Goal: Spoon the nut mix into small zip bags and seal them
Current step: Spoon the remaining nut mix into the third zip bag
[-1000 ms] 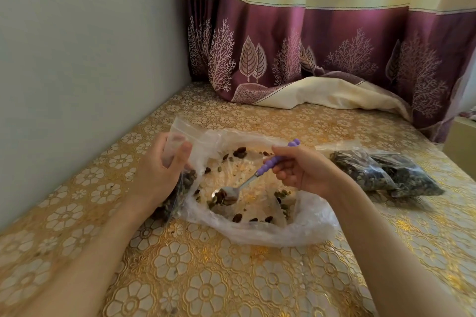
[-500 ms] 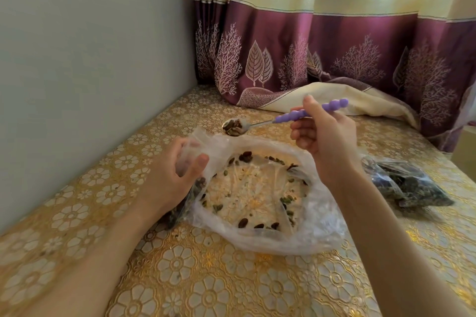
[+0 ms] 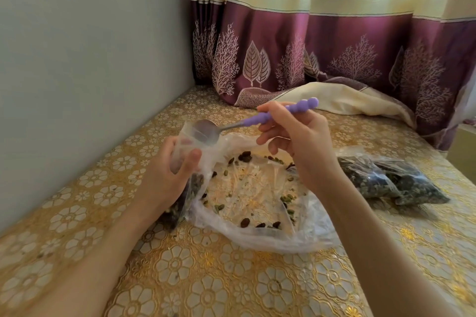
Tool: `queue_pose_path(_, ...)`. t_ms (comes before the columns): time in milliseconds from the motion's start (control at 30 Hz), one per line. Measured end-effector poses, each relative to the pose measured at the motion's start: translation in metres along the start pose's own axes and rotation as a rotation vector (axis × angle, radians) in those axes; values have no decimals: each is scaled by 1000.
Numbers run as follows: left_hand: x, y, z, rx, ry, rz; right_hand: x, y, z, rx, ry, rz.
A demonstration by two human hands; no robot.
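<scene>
left hand (image 3: 164, 183) grips a small zip bag (image 3: 192, 141) upright by its side, mouth open, dark nut mix visible in its lower part below the hand. right hand (image 3: 298, 147) pinches the purple beaded handle of a spoon (image 3: 257, 119), metal bowl tipped at the bag's mouth, bowl looks empty. big clear plastic bag (image 3: 270, 237) lies spread open on the surface (image 3: 206, 278), gold floral cover, a few scattered nuts (image 3: 246, 221) left inside. filled bags (image 3: 394, 183) lie to the right, just beside it. maroon-and-cream curtain (image 3: 334, 46) behind, grey wall (image 3: 90, 59) on the left.
</scene>
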State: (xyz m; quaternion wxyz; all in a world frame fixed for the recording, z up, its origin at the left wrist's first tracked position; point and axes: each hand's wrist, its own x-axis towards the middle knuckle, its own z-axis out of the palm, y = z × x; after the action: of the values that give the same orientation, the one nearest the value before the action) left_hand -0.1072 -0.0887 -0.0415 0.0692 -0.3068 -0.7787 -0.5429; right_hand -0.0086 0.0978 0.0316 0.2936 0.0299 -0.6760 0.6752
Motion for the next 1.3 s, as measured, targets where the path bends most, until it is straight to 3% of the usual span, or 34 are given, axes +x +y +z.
queue_pose_path(133, 0, 0, 1, 13, -17, -8, 6, 8, -17, 20, 191, 58)
queue_pose_path(200, 0, -2, 1, 22, -12, 5, 9, 9, -31, -73, 198, 103)
queue_pose_path(433, 0, -1, 2, 9, -17, 7, 13, 1, -72, -295, 68, 252)
queue_pose_path(667, 0, 0, 2, 45, -16, 1, 11, 2, -78, -510, -179, 383)
queue_pose_path(1300, -1, 0, 1, 45, 12, 17, 6, 30, -75, -397, -289, 512)
